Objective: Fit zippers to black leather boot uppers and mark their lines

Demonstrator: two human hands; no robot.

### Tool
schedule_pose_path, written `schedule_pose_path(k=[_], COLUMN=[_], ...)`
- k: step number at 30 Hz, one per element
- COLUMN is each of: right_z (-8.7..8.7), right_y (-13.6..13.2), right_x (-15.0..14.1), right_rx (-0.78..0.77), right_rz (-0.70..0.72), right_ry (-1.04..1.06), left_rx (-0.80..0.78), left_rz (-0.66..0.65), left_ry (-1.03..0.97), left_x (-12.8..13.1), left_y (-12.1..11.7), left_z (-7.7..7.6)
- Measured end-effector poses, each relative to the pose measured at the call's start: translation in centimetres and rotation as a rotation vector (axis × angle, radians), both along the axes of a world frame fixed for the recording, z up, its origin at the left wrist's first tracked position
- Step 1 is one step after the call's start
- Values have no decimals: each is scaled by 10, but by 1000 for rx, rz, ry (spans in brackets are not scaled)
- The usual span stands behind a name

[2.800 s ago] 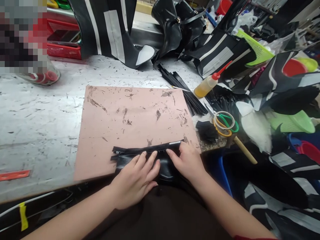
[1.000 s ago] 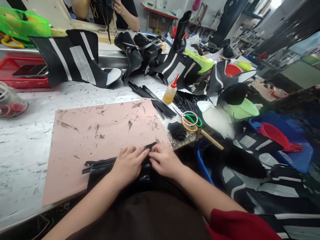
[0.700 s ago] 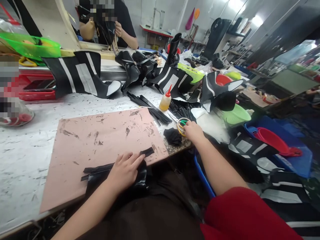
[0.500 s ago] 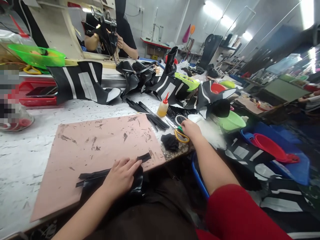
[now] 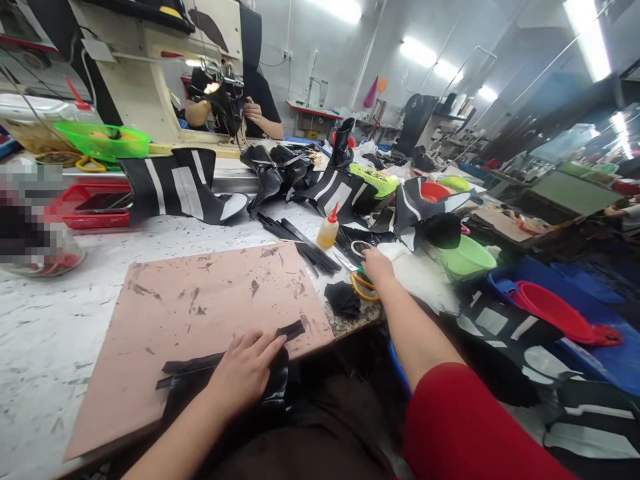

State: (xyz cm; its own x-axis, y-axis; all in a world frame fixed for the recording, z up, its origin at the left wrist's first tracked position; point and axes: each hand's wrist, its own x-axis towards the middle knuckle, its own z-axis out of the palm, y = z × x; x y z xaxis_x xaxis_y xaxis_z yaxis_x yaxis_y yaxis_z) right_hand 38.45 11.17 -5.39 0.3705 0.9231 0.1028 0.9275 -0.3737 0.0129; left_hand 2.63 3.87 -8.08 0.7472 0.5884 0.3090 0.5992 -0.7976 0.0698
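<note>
My left hand (image 5: 243, 367) lies flat, fingers stretched out, over a black leather piece (image 5: 277, 383) at the near edge of a pink board. Black zipper tape (image 5: 193, 365) sticks out to the left of the hand, and a short zipper end (image 5: 291, 330) shows past its fingertips. My right hand (image 5: 379, 267) reaches to the board's right, fingers curled down beside a white ring (image 5: 360, 249) and yellow-handled scissors (image 5: 365, 287). What these fingers hold, if anything, is hidden. A small stack of black pieces (image 5: 343, 299) lies close by.
The pink board (image 5: 210, 293) covers the table's front. Beyond it are black zipper strips (image 5: 305, 247), a red-tipped glue bottle (image 5: 327, 230) and boot uppers (image 5: 187, 187). Baskets, including a red basin (image 5: 555, 310), stand right. Across the table a person's hands (image 5: 255, 113) work at a sewing machine (image 5: 135, 87).
The view has tilted up slightly, so the table things sit a little lower in the picture. Both hands stay nearly in place, the right still beside the scissors.
</note>
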Motion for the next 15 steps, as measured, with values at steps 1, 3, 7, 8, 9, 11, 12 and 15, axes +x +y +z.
schedule_pose_path(k=[1, 3, 7, 8, 9, 11, 12, 15], right_z=[3, 12, 34, 37, 39, 37, 34, 25], right_y=[-1, -2, 10, 17, 24, 40, 48, 63], right_x=[-1, -6, -34, -46, -60, -90, -106, -145], right_rx=[5, 25, 77, 83, 84, 76, 66, 17], right_rz=[4, 22, 166, 222, 276, 359, 390, 474], right_ry=[1, 10, 76, 98, 120, 156, 172, 204], left_rx=[2, -7, -46, -50, -49, -44, -39, -33], left_rz=[-3, -1, 12, 10, 8, 8, 6, 2], left_ry=[-1, 4, -1, -5, -10, -14, -18, -31], left_x=[0, -1, -2, -2, -2, -3, -3, -4], left_y=[0, -1, -3, -3, -3, -3, -4, -4], left_z=[0, 0, -1, -1, -1, -1, -1, -1])
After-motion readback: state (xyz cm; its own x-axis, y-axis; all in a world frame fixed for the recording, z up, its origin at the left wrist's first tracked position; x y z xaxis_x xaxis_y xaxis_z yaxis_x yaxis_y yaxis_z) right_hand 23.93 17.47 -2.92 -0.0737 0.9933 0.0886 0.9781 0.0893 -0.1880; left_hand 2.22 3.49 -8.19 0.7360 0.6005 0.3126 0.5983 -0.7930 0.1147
